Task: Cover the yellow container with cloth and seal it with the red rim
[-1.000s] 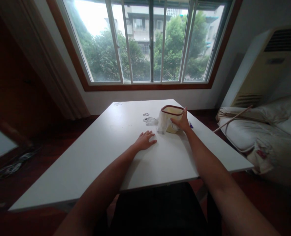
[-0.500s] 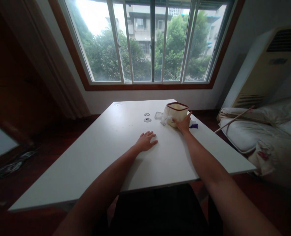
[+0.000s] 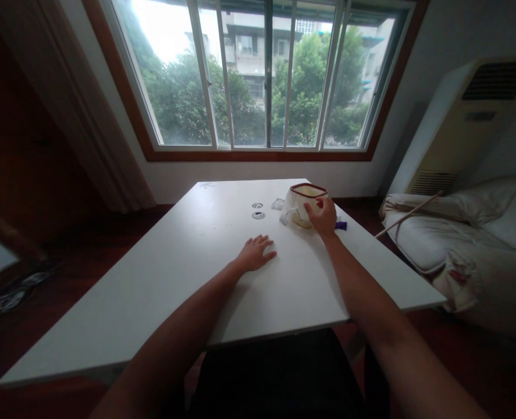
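Note:
A small cream bin (image 3: 296, 202) with a dark red rim stands near the far right side of the white table (image 3: 166, 285). My right hand (image 3: 323, 219) is at its near right side, thumb apart from the bent fingers, with nothing visible between them. Whether the fingertips touch the bin, I cannot tell. Crumpled clear plastic (image 3: 278, 204) lies against the bin's left side. Partly behind my right hand is a small purple item (image 3: 341, 225), too small to name. My left hand (image 3: 255, 253) rests flat on the tabletop, palm down, fingers spread, away from the bin.
Two round grommets (image 3: 258, 215) are set in the tabletop left of the bin. A window (image 3: 262, 152) is beyond the table. On the right are a cushioned sofa (image 3: 419, 233), a thin stick (image 3: 408, 215) and a tall air conditioner (image 3: 447, 128).
My right hand has come off the bin's side, its fingers now bent nearer the camera. The left hand stays flat on the table. The view has shifted slightly.

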Demonstrator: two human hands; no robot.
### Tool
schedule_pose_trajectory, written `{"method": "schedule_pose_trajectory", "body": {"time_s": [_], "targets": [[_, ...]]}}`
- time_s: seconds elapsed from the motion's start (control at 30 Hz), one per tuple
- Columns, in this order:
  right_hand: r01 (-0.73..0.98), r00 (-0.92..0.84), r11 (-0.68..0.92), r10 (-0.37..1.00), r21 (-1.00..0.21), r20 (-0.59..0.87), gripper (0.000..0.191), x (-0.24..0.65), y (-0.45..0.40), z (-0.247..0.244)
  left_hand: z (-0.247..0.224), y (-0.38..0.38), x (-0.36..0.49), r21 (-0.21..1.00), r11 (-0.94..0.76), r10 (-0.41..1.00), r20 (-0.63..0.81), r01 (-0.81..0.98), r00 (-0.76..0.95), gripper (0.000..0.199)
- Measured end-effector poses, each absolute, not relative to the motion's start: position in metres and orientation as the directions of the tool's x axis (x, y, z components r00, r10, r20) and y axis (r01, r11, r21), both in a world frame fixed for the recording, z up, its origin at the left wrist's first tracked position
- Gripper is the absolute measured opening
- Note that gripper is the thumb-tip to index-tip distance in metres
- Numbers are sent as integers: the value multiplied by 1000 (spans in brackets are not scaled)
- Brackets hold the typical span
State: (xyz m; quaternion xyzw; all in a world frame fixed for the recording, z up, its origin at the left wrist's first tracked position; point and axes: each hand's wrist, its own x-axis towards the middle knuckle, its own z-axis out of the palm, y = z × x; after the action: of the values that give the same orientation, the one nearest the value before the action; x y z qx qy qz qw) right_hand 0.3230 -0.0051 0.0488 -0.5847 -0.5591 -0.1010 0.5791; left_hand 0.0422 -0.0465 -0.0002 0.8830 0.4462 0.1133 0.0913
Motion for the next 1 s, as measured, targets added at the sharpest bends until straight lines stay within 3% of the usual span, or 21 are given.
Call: {"method": "schedule_pose_trajectory", "body": {"time_s": [0.13,0.23,0.37,0.47,0.63,0.73,0.87,1.0], "targets": [[716,66,464,699,-522,712,42,303,-4,44,-3,-45,42,260,-581,812,124,772,570,58],[649,-83,484,811,-587,579,59,291,4,29,-3,-46,42,259,-581,813,135,772,567,58],[641,-68,385,890,-664,451,90,289,19,4,-2,-46,41,255,-589,807,136,767,574,58],[652,-12,334,902,-681,431,97,295,26,-7,-3,-47,42,253,-593,804,132,765,579,59],[726,-20,256,936,-638,352,82,292,22,-10,-1,-43,40,320,-562,826,169,763,538,66],[774,-99,278,941,-569,325,79,277,15,-12,6,-30,29,353,-478,878,226,805,422,69],[831,-165,291,943,-475,290,77,256,7,-15,9,-9,0,304,-320,927,293,897,232,65],[904,-153,206,974,-375,167,75,247,2,-10,0,-6,-22,206,-276,935,284,939,213,66]]}}
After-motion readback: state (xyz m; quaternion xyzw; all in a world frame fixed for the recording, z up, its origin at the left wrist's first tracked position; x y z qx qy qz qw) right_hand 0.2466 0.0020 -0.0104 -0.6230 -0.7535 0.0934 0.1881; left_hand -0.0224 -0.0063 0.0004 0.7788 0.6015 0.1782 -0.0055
